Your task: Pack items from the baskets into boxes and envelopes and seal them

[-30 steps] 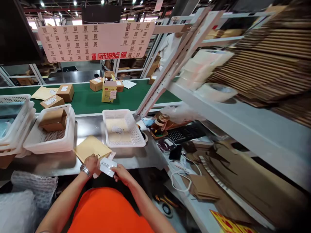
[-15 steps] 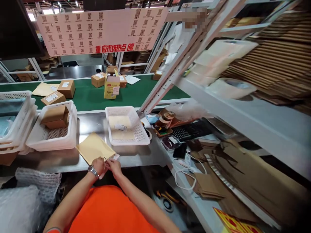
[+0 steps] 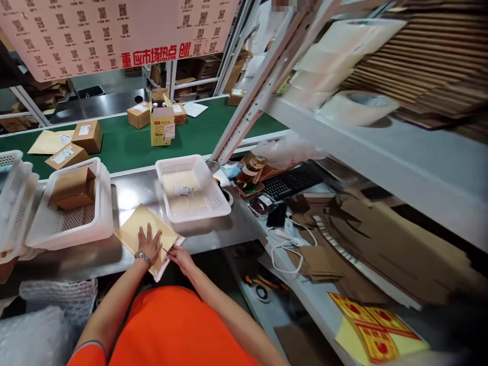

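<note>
A yellow-brown padded envelope (image 3: 143, 223) lies at a slant on the metal bench, its whitish flap edge (image 3: 166, 264) nearest my body. My left hand (image 3: 150, 245), with a watch on the wrist, rests flat on the envelope with fingers spread. At the envelope's right-hand edge, by the flap, the fingers of my right hand (image 3: 182, 258) are pinched together. A thin dark line shows at those fingertips; I cannot make out what they hold. Just behind the envelope stands a white plastic basket (image 3: 221, 201) with a labelled envelope (image 3: 179, 195) inside.
Stacked white baskets (image 3: 104, 213) stand on the left, the top one holding a brown carton (image 3: 74, 188). Beyond the bench runs a green belt (image 3: 122, 145) with labelled cartons and a yellow box (image 3: 162, 127). A slanted post (image 3: 244, 112), shelf and keyboard (image 3: 295, 180) are to the right.
My left hand has let go its pinch near the flap and spread flat on the envelope. My right hand stays pinched at the edge. The whole view has tipped downward.
</note>
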A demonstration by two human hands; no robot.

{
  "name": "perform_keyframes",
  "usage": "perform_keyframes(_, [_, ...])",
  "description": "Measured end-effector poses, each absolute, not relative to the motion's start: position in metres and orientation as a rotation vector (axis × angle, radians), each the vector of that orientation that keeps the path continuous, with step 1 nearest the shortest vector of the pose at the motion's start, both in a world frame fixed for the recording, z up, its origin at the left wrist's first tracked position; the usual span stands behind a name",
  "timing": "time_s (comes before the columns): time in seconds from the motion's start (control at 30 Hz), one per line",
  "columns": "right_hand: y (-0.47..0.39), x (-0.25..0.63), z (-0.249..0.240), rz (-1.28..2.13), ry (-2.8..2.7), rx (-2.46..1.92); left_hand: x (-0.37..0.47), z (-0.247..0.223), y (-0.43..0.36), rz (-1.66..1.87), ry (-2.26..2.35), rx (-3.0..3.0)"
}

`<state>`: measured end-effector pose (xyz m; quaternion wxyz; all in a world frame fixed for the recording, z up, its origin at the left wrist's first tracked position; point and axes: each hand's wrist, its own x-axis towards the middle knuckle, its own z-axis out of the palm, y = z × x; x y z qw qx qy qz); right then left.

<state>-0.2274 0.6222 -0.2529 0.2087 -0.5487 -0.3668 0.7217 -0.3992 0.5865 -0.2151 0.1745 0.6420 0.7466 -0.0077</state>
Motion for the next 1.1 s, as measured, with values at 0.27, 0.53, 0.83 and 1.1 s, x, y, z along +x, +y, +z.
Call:
perform_keyframes(0.27, [0.669,-0.249,-0.250,1.834,-1.416,-1.528,-0.406,-0.227,0.607,-0.107,2.089,1.773])
perform_keyframes(0.53, [0.621,-0.225,-0.246,1.469,-2.079,-1.470,-0.402,-0.232,0.619,-0.241,2.102,1.702])
perform_keyframes(0.83, [0.606,-0.216,-0.259,1.443,-2.395,-1.283,-0.397,-0.220,0.642,-0.407,2.053,1.642])
perform_keyframes(1.1, [0.611,-0.167,-0.250,1.590,-1.826,-1.446,-0.401,-0.211,0.646,-0.414,1.997,1.624])
